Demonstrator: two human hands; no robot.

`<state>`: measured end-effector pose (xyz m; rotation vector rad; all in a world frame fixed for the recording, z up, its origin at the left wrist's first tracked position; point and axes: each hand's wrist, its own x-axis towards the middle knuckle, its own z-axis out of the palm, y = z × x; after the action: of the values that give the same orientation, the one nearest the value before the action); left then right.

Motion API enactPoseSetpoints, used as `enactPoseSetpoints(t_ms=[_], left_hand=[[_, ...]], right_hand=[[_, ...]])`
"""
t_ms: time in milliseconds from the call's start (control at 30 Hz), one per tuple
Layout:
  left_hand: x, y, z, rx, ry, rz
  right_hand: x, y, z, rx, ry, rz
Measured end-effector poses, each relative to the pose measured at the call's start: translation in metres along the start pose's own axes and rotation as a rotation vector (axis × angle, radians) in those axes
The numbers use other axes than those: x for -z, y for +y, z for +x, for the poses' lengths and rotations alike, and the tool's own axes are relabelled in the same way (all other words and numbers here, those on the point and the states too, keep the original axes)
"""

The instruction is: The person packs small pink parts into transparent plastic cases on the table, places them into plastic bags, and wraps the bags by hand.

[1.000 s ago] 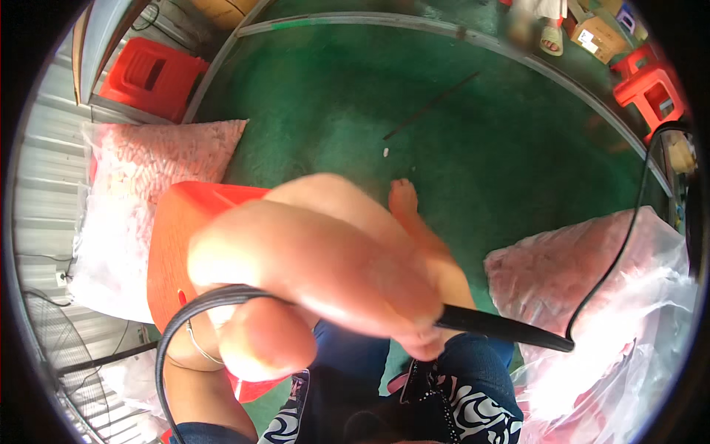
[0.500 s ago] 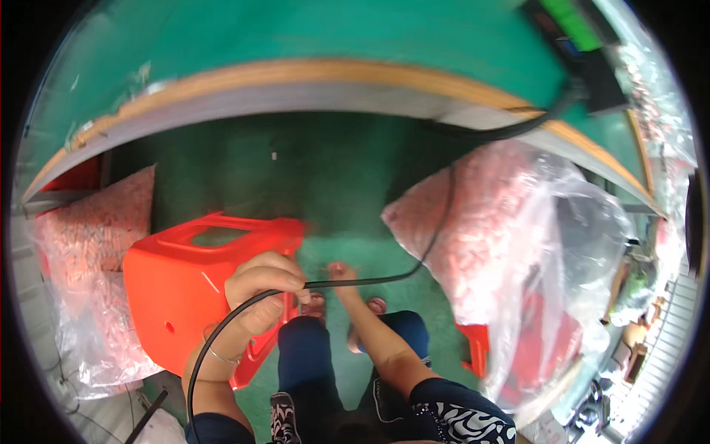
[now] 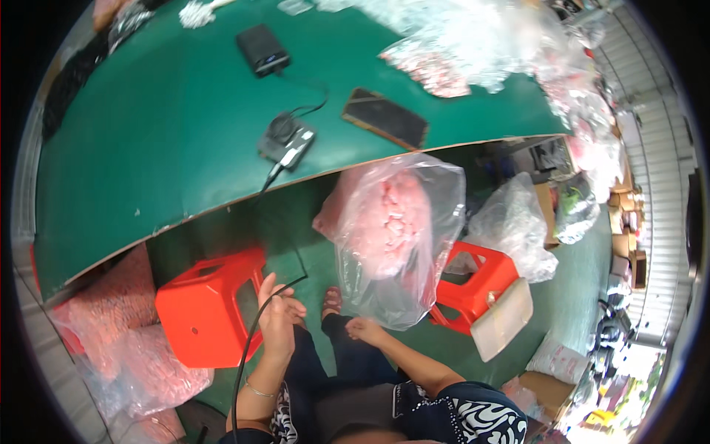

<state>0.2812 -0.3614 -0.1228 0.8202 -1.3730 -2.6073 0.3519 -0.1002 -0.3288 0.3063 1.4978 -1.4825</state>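
Note:
A black cable (image 3: 248,337) runs from the lower edge up past my left forearm, crosses my left hand (image 3: 276,317) and bends up toward the table. The left fingers are loosely bent around it, some partly spread. Beside this hand stands a red plastic stool (image 3: 196,318). My right hand (image 3: 362,330) hangs over the floor near my knee, its fingers curled with nothing visible in them. Just beyond it is a clear plastic bag of small pink pieces (image 3: 392,222). On the green table (image 3: 148,155) lies a black-and-grey device (image 3: 287,142) with a cable plugged in.
A black power bank (image 3: 262,50) and a phone (image 3: 384,118) lie on the table, with bagged pieces (image 3: 444,66) behind. A second red stool (image 3: 484,281) has a pale flat panel (image 3: 503,320) against it. Filled bags (image 3: 122,325) sit at the left.
The view has swung, so more of the tabletop shows. My left hand has loosened its fingers around the cable; my right hand has moved toward the bag.

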Motion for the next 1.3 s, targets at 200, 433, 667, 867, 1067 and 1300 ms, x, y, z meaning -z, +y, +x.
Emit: enactPoseSetpoints(t_ms=[200,433,667,867,1067,1300], left_hand=[[-0.033,0.029,-0.015,0.118,0.008,-0.076],[-0.038,0.053,-0.011,0.335,0.028,-0.09],[-0.059,0.041,-0.011,0.333,0.168,-0.239],[-0.101,0.006,-0.027,0.147,0.467,-0.264],[-0.178,-0.028,-0.045,0.08,0.459,-0.485],[-0.257,-0.041,-0.038,-0.086,0.287,-0.676]], right_hand=[[0.065,-0.127,-0.115,-0.11,-0.065,-0.162],[0.124,-0.32,-0.146,0.478,0.504,-0.125],[0.259,-0.509,-0.121,0.913,0.881,-0.205],[0.339,-0.651,-0.052,1.147,1.197,-0.628],[0.401,-0.703,0.039,0.967,0.851,-0.472],[0.327,-0.702,0.008,0.645,0.088,-0.562]])
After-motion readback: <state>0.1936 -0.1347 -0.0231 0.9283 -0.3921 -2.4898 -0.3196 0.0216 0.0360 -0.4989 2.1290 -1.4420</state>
